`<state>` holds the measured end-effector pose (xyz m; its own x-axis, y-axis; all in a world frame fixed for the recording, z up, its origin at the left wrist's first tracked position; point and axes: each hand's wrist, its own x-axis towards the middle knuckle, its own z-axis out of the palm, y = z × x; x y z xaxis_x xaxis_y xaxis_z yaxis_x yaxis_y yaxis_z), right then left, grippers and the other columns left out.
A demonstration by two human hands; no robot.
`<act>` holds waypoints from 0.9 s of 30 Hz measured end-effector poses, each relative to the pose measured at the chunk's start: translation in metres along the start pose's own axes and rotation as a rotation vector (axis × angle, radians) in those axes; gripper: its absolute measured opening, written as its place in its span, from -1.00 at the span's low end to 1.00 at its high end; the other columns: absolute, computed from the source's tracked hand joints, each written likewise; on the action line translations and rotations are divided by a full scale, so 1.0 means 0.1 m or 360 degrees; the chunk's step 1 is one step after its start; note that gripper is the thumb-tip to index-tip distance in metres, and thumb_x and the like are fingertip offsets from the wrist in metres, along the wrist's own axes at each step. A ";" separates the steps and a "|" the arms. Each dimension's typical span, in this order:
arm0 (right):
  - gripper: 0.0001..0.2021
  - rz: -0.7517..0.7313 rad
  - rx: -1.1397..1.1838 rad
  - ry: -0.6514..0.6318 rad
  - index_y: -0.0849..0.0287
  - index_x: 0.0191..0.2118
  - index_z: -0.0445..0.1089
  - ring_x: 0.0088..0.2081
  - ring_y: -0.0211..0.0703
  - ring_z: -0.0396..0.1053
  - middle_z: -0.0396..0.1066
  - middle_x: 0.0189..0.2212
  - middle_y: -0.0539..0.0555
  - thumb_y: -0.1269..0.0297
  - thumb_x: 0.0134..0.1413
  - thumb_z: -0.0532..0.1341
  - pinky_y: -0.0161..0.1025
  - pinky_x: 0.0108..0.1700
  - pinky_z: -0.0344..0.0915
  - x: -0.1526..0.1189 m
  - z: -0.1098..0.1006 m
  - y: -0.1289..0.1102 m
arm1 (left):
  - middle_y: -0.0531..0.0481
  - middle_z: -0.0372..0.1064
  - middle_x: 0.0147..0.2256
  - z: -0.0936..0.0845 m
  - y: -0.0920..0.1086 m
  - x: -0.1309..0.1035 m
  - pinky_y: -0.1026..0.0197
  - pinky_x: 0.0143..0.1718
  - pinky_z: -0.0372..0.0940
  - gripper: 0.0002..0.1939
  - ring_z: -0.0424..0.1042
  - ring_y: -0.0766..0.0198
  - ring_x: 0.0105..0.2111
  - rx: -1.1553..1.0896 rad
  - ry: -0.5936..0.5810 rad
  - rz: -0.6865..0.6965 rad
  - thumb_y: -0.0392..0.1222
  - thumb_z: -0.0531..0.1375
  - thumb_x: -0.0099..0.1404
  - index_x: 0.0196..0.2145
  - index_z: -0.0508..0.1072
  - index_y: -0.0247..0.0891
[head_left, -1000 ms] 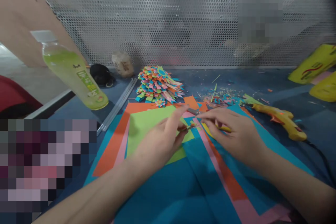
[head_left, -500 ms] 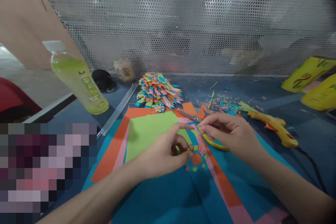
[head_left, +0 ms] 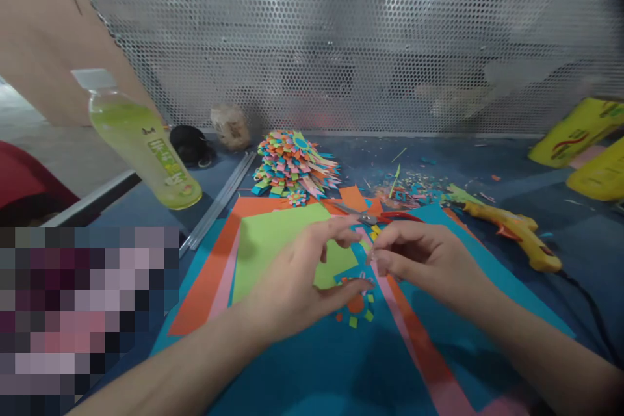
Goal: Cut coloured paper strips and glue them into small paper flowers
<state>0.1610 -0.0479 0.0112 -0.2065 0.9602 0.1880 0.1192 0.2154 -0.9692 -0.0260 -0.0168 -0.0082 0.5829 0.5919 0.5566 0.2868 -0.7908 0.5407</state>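
My left hand (head_left: 307, 273) hovers above the coloured sheets, thumb and fingers apart, with nothing visible between them. Close by, my right hand (head_left: 424, 257) has its thumb and fingertips pinched together; whatever is in the pinch is too small to make out. Below my left thumb lies a paper flower (head_left: 355, 303) with an orange centre and small squares round it, partly covered by the thumb. Scissors (head_left: 366, 216) with red and yellow handles rest just beyond my fingers, partly hidden by my right hand. A green paper sheet (head_left: 273, 240) lies under and left of my left hand.
A heap of paper flowers (head_left: 287, 166) stands at the back. On the right are a yellow glue gun (head_left: 521, 234) and yellow containers (head_left: 575, 133). Left are a drink bottle (head_left: 146, 143) and clear glue sticks (head_left: 219, 201). Paper scraps (head_left: 419, 188) litter the back.
My left thumb has moved slightly right and its fingers have spread wider. My right hand has moved a little lower and right, its pinch kept; the scissors' red handle now shows.
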 end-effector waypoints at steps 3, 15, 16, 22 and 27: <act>-0.88 0.0121 0.0077 -0.0079 0.18 -0.54 0.34 -0.56 -0.36 0.26 0.32 -0.62 -0.06 0.31 -0.11 0.27 -0.40 -0.50 0.24 -0.01 0.03 0.02 | -0.02 0.42 -0.21 0.03 0.03 -0.01 0.28 -0.35 0.34 -0.38 0.43 0.32 -0.29 -0.0187 0.0075 0.0015 -0.25 0.24 0.14 0.07 0.03 -0.07; -0.74 0.0465 0.0062 -0.0328 0.22 -0.54 0.24 -0.69 -0.47 0.03 0.20 -0.69 -0.09 0.17 0.04 0.13 -0.44 -0.65 -0.03 -0.05 0.07 0.09 | 0.13 0.46 -0.43 0.06 0.07 0.02 0.36 -0.41 0.39 -0.25 0.47 0.37 -0.42 -0.0493 0.0339 0.0065 -0.44 0.21 0.14 0.17 0.00 0.02; -0.74 0.0454 0.0031 -0.0348 0.23 -0.54 0.23 -0.68 -0.46 0.05 0.21 -0.68 -0.08 0.17 0.05 0.12 -0.44 -0.64 -0.02 -0.06 0.07 0.09 | 0.14 0.45 -0.44 0.07 0.07 0.03 0.37 -0.41 0.38 -0.23 0.47 0.37 -0.42 -0.0493 0.0328 0.0062 -0.45 0.21 0.14 0.18 -0.02 0.03; -0.75 0.0504 -0.0082 -0.0258 0.22 -0.55 0.23 -0.69 -0.45 0.07 0.22 -0.69 -0.08 0.18 0.04 0.10 -0.43 -0.63 0.00 -0.04 0.07 0.03 | 0.14 0.46 -0.47 0.06 0.08 0.06 0.38 -0.46 0.37 -0.35 0.48 0.37 -0.42 -0.0669 0.0378 -0.0134 -0.40 0.22 0.14 0.11 0.09 -0.03; -0.73 0.0543 -0.0010 -0.0275 0.23 -0.49 0.29 -0.70 -0.44 0.10 0.25 -0.68 -0.06 0.12 0.03 0.08 -0.43 -0.65 0.02 -0.04 0.07 0.01 | 0.04 0.51 -0.40 0.02 0.07 0.09 0.38 -0.48 0.36 -0.27 0.48 0.36 -0.43 -0.0814 0.0426 -0.0409 -0.35 0.21 0.17 0.19 -0.05 -0.11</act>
<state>0.1550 -0.0529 0.0088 -0.3146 0.9329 -0.1753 0.2153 -0.1098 -0.9704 -0.0173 -0.0176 -0.0011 0.3143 0.8238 0.4718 -0.0459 -0.4833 0.8743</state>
